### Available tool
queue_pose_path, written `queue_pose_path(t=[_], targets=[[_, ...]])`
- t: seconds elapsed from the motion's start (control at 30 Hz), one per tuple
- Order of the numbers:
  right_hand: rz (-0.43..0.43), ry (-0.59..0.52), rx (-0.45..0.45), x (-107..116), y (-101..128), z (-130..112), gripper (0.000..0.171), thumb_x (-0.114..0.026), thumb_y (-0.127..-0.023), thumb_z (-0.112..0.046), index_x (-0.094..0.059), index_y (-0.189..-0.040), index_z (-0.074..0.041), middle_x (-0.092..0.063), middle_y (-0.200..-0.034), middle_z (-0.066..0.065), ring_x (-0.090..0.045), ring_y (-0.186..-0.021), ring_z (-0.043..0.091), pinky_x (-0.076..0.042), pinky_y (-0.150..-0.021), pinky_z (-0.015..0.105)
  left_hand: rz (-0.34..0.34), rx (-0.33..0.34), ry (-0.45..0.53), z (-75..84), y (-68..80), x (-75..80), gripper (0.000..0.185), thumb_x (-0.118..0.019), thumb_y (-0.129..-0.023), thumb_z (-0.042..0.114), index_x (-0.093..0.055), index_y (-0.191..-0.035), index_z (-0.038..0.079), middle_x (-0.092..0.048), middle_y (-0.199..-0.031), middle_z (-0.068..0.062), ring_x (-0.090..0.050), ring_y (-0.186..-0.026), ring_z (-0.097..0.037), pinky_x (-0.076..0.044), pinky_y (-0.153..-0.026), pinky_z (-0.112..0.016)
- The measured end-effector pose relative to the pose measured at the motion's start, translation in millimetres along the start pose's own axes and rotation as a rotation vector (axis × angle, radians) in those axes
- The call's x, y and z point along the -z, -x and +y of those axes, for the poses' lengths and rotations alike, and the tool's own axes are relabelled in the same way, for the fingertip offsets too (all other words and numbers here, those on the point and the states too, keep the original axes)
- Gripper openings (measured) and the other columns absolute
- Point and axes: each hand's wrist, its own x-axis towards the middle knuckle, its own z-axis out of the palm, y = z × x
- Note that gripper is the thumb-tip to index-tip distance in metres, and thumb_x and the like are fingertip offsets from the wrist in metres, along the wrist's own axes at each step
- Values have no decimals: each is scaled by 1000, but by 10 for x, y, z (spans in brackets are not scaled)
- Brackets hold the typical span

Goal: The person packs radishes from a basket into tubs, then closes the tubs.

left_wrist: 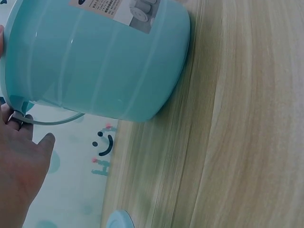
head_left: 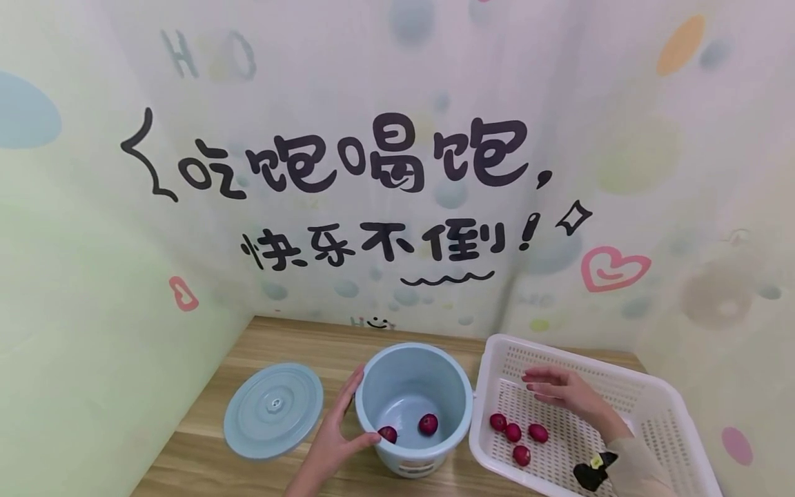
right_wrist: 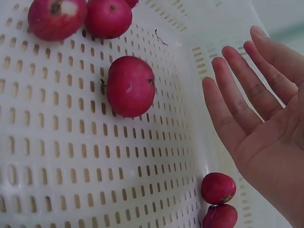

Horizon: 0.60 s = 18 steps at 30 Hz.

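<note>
now left hand (head_left: 332, 442) grip released, flat against pale blue bucket (head_left: 415, 442); right hand (head_left: 562, 390) grip released over small red fruits (head_left: 513, 433).

Pale pastel walls (head_left: 652, 138) with black lettering (head_left: 348, 162) and a pink heart (head_left: 615, 268), above a light wooden table (head_left: 205, 428).

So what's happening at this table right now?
A person steadies a light blue bucket with the left hand pressed flat against its side. Two red fruits lie inside it. The right hand hovers open and empty over a white slotted basket, where four more red fruits lie on the bottom. The bucket's lid lies off to the left on the wooden table.
</note>
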Motion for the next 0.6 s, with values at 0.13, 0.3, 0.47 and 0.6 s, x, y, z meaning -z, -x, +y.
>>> queue_pose_path(t=[0.13, 0.3, 0.47, 0.6], targets=[[-19, 22, -39, -11, 25, 61, 53, -56, -102, -17, -40, -142, 13, -57, -140, 27, -67, -114, 14, -58, -99, 36, -3, 28, -4, 16, 13, -5, 100, -86, -77, 19, -28, -158, 23, -25, -166, 6, -24, -153, -16, -36, -120, -45], [-76, 24, -94, -5, 39, 123, 48, -58, -100, -18, -48, -138, 10, -65, -131, 18, -68, -109, 14, -59, -91, 29, -8, 55, 20, 37, 16, -5, 101, -86, -77, 16, -28, -158, 26, -24, -165, 11, -19, -147, 8, -33, -121, -43], [-229, -78, -103, 58, 43, 203, 42, -54, -101, -11, -48, -136, 13, -68, -126, 7, -66, -110, 10, -58, -94, 26, -1, 9, 8, 26, 10, -6, 101, -86, -77, 17, -27, -158, 28, -25, -166, 1, -18, -145, 11, -33, -120, -33], [-360, -165, -68, 110, 32, 282, 44, -52, -101, -4, -41, -138, 16, -65, -132, 5, -63, -117, 6, -55, -98, 21, 5, -20, -7, 6, -2, -17, 101, -85, -77, 15, -27, -158, 26, -26, -166, -4, -20, -145, 9, -33, -119, -28]])
